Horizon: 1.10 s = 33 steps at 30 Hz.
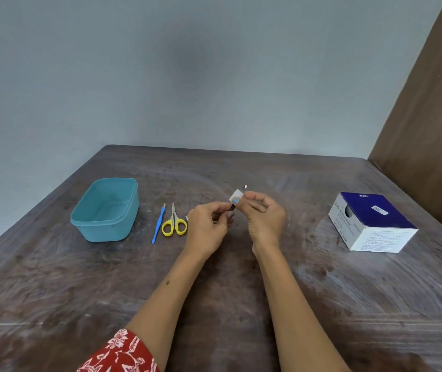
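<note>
Pinching the dark end of a slim metal tool [232, 208], the left hand [209, 224] is holding it above the table [53, 291], between the yellow scissors [174, 225] and the box [370, 224]. The right hand [264, 216] is pinching a white pad [235, 196] around its shaft, so the 2 grips are both closing tight.

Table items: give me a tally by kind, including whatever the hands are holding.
1 teal tub
1 blue-and-white box
1 yellow-handled scissors
1 blue-handled pick
1 thin dark tool, pinched by left hand
1 white pad, pinched by right hand
Total: 6
</note>
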### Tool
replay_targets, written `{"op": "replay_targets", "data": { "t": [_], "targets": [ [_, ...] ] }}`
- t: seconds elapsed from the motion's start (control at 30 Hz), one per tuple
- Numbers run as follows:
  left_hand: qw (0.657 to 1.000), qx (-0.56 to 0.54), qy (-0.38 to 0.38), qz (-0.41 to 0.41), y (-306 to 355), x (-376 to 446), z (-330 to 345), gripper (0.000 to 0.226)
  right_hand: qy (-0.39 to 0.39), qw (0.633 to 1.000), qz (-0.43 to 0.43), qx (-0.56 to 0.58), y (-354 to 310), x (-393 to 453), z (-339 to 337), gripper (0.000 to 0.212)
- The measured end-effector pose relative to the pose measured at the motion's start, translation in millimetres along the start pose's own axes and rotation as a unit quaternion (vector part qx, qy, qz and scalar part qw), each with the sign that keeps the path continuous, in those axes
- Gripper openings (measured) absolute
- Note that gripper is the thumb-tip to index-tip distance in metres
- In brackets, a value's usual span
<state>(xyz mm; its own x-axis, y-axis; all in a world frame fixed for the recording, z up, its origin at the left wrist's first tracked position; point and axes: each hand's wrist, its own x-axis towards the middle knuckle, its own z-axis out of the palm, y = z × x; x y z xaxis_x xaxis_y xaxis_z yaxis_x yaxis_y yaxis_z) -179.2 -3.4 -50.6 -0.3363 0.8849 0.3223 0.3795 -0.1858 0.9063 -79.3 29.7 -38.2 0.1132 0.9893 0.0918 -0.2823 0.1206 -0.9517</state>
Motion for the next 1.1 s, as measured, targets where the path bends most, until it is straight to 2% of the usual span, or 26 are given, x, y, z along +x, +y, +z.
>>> {"op": "replay_targets", "data": {
  "t": [0.1, 0.17, 0.23, 0.3, 0.47, 0.67, 0.83, 1.0, 1.1],
  "targets": [
    [0.992, -0.106, -0.028, -0.061, 4, 0, 2, 0.018, 0.001, 1.000, -0.011, 0.017, -3, 2, -3, 0.023],
    [0.981, -0.169, -0.041, -0.083, 6, 0, 1, 0.018, -0.037, 0.999, 0.010, 0.016, -3, 1, -5, 0.023],
    [0.970, -0.215, -0.050, -0.103, 8, 0, -2, 0.019, -0.067, 0.997, 0.033, 0.023, -3, 0, -6, 0.025],
    [0.961, -0.244, -0.060, -0.116, 10, 0, -5, 0.019, -0.064, 0.997, 0.033, 0.039, -5, 1, -6, 0.030],
    [0.962, -0.220, -0.099, -0.131, 11, 0, -4, 0.021, -0.037, 0.997, 0.003, 0.069, -7, 3, -6, 0.036],
    [0.965, -0.209, -0.090, -0.130, 11, 2, -9, 0.021, -0.088, 0.995, 0.034, 0.023, -4, 1, -7, 0.037],
    [0.950, -0.237, -0.119, -0.165, 15, -1, -9, 0.021, -0.044, 0.997, 0.020, 0.055, -6, 8, -10, 0.040],
    [0.954, -0.228, -0.113, -0.156, 12, 2, -11, 0.021, -0.083, 0.996, 0.041, -0.005, -3, 5, -10, 0.038],
    [0.952, -0.231, -0.127, -0.158, 11, 1, -9, 0.020, -0.054, 0.998, 0.022, 0.026, -6, 7, -11, 0.040]
  ]
}}
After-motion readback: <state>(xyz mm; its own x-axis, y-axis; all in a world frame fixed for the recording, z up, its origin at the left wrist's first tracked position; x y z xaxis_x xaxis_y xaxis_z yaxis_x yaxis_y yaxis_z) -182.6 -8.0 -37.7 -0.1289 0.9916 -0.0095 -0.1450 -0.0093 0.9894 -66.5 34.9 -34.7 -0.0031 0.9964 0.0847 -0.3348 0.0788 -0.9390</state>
